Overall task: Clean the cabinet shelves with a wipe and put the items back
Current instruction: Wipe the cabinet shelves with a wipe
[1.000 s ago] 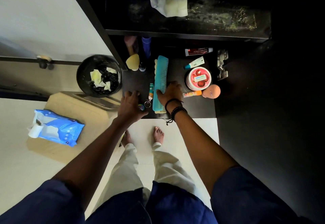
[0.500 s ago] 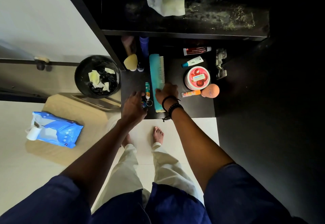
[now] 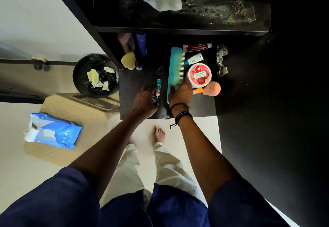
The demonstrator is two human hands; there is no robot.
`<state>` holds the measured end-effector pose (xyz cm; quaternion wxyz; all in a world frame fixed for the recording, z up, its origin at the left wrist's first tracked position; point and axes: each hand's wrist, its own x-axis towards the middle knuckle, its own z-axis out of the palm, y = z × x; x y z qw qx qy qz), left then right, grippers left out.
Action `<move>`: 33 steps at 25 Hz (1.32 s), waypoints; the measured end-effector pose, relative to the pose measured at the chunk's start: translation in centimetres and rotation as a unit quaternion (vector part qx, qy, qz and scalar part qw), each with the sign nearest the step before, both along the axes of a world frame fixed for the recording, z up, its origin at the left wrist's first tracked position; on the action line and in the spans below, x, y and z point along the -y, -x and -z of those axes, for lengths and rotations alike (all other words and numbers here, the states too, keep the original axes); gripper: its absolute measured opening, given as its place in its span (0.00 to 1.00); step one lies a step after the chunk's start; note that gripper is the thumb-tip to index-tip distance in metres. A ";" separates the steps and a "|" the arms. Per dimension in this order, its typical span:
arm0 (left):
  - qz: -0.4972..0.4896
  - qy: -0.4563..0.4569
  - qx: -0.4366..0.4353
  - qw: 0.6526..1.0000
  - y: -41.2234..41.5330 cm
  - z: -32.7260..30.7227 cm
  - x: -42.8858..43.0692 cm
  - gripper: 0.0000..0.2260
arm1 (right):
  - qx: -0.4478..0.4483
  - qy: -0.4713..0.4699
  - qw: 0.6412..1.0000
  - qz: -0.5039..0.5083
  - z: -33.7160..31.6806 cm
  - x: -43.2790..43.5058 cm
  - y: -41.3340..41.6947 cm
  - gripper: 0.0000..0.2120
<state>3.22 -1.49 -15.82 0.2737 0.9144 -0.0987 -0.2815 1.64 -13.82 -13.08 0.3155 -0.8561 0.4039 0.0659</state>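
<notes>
Two hands mid-frame: right hand (image 3: 180,93) grips the teal comb (image 3: 175,70), left hand (image 3: 145,100) curls beside a small tube (image 3: 158,87), hold unclear; best lift the comb clear of the jar (image 3: 199,75).

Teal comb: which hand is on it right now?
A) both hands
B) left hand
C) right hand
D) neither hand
C: the right hand grips the near end of the teal comb, while the left hand is at the small tube beside it.
</notes>
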 end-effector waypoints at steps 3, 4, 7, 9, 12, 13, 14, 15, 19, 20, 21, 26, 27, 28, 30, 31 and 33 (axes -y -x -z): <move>0.015 0.022 -0.008 1.000 0.0 0.0 0.9 0.29 | 0.058 -0.002 0.998 -0.014 -0.4 -1.0 1.6 0.23; 0.013 0.035 -0.010 0.999 0.0 0.1 1.1 0.27 | 0.065 -0.022 0.997 -0.023 -0.4 -1.2 1.9 0.20; 0.000 0.060 -0.017 0.998 0.0 1.1 1.3 0.22 | 0.044 -0.073 0.995 -0.059 0.0 -1.2 2.1 0.14; -0.022 0.101 -0.006 0.995 0.0 0.1 1.6 0.19 | 0.059 -0.126 0.990 -0.004 -0.1 -0.9 1.8 0.12; -0.067 0.184 -0.011 0.981 0.4 -1.4 1.9 0.17 | 0.062 -0.219 0.970 0.084 0.6 -0.6 1.9 0.12; -0.082 0.201 -0.012 0.976 0.5 -1.8 1.9 0.18 | 0.061 -0.259 0.959 0.102 0.9 -0.5 2.0 0.12; -0.095 0.209 -0.013 0.973 0.7 -2.1 1.8 0.21 | 0.064 -0.311 0.940 0.123 1.0 -0.5 2.0 0.12; -0.098 0.207 -0.012 0.973 0.8 -2.2 1.7 0.24 | 0.072 -0.364 0.918 0.141 1.2 -0.3 2.0 0.11; -0.050 0.184 -0.068 0.979 0.6 -2.1 1.8 0.33 | 0.111 -0.411 0.885 0.187 1.4 1.0 3.2 0.06; -0.044 0.159 -0.067 0.984 0.4 -1.9 2.0 0.33 | 0.118 -0.401 0.880 0.225 1.5 1.5 3.7 0.06; -0.039 0.116 -0.048 0.991 0.1 -1.7 2.3 0.31 | 0.120 -0.364 0.887 0.258 2.1 2.1 4.2 0.06; -0.056 -0.072 0.006 0.996 -0.8 0.0 3.5 0.26 | 0.148 -0.183 0.942 0.239 3.1 4.4 6.4 0.13; -0.050 -0.080 0.007 0.995 -0.9 0.3 3.8 0.24 | 0.159 -0.171 0.945 0.229 3.2 4.6 6.5 0.14; -0.041 -0.086 0.011 0.995 -0.9 0.5 4.0 0.21 | 0.164 -0.159 0.949 0.218 3.3 4.7 6.8 0.15; -0.035 -0.081 0.023 0.996 -1.0 0.5 4.4 0.13 | 0.166 -0.137 0.958 0.189 3.0 4.6 7.0 0.15; -0.043 -0.071 0.029 0.996 -1.0 0.1 4.3 0.10 | 0.168 -0.113 0.964 0.173 3.1 4.5 7.1 0.15; -0.062 -0.047 0.050 0.996 -0.6 -0.6 4.2 0.07 | 0.187 -0.060 0.970 0.143 3.0 4.3 7.5 0.15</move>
